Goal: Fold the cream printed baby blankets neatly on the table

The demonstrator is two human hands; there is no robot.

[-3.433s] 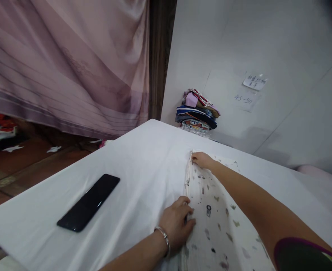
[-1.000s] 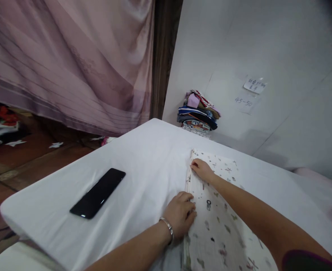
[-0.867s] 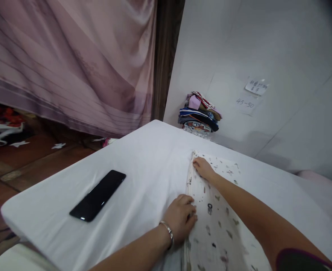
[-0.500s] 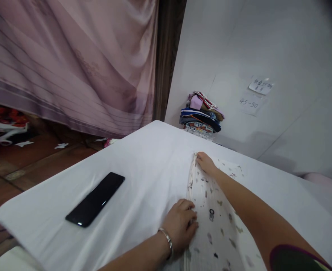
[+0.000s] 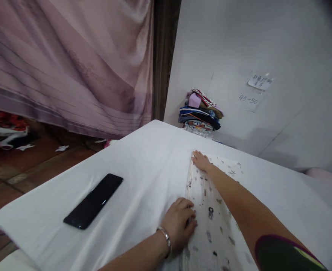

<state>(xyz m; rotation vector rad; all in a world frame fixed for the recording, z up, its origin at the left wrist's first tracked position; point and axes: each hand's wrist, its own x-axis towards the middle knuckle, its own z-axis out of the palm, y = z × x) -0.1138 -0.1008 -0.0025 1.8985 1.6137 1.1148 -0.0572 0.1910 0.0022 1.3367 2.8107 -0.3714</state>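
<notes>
A white cloth printed with small grey, green and brown figures (image 5: 209, 222) lies folded in a long strip, its layered edge facing left. At the strip's far end my right hand (image 5: 200, 160) rests palm down, fingers stretched out over the corner. Nearer to me, my left hand (image 5: 178, 226), with a silver bangle at the wrist, has its fingers curled on the layered edge, gripping the cloth. My right forearm crosses over part of the print and hides it.
A black phone (image 5: 94, 201) lies on the white-covered table (image 5: 143, 150), left of the cloth. Beyond the far edge, a stack of folded clothes (image 5: 200, 113) stands against the wall (image 5: 225, 45), which bears handwritten notes (image 5: 259, 81). A pink curtain (image 5: 98, 67) hangs at the left.
My right hand has gone from pinching the far corner to lying flat on it with fingers extended. My left hand stays on the layered edge. The view has shifted slightly.
</notes>
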